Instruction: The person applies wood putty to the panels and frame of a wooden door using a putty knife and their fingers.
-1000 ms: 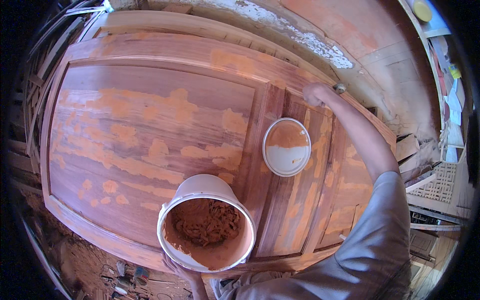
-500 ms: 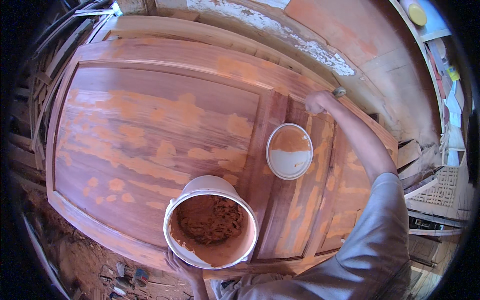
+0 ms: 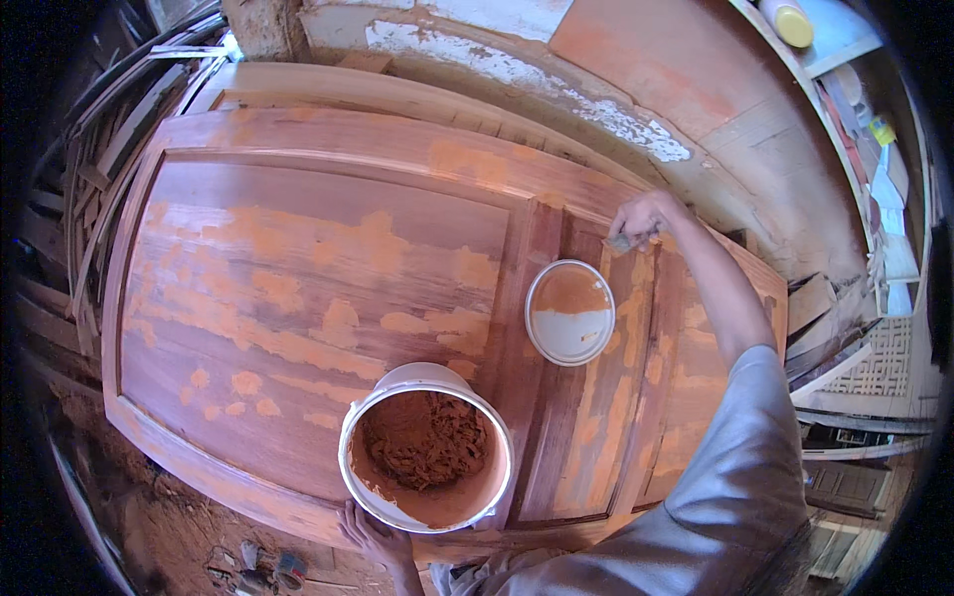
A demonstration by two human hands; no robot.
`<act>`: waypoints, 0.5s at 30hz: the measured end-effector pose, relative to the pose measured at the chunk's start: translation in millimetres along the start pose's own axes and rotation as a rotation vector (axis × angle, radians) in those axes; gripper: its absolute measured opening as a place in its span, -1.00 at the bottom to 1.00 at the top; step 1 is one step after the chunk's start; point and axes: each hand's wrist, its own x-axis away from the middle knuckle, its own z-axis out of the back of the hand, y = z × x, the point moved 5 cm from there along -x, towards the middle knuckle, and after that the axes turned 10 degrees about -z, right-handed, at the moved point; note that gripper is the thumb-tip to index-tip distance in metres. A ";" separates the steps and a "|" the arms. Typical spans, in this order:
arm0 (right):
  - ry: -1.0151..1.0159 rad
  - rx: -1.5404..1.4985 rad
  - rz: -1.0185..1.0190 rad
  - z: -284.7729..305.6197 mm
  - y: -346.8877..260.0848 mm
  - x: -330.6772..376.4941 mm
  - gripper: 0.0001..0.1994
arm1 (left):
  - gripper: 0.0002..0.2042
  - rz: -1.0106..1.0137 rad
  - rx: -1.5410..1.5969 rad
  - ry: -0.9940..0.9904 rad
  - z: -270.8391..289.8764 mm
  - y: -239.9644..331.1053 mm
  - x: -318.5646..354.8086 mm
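My right hand (image 3: 646, 216) is closed around what looks like a putty knife (image 3: 619, 241), its greyish end showing below the fingers. It is over the far right part of a wooden panelled door (image 3: 427, 184) with many orange filler patches. Near this hand a round white lid (image 3: 573, 325) lies on the door, its upper half coated with orange filler. A white bucket (image 3: 348, 452) of reddish-brown filler (image 3: 427, 442) stands at the door's near edge. Beside the bucket's base my left hand (image 3: 376, 541) rests on that edge, its fingers stretched out and partly hidden under the rim.
Behind the door lies another wooden piece (image 3: 397, 94), along a wall with peeling white paint (image 3: 527, 84). Stacked wood strips (image 3: 109, 189) stand at the left. Shelving with a yellow-capped container (image 3: 791, 25) is at the right. Small tools (image 3: 253, 566) lie on the dusty ground.
My right hand has turned over, bringing the tool's end from beyond the wrist to the near side of the fingers. The view has shifted slightly; my left hand stays by the bucket.
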 end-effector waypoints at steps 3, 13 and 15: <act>0.052 -0.307 0.195 -36.7 29.0 36.1 -0.67 | -0.48 0.017 0.028 -0.015 -0.2 2.2 -2.9; -0.041 -1.838 0.244 -369.4 31.1 180.0 -0.65 | -0.55 -0.006 0.014 -0.036 5.0 5.0 0.7; -0.065 -1.975 0.170 -454.6 17.3 189.3 -0.61 | -0.54 0.022 0.024 -0.029 7.1 6.5 -0.2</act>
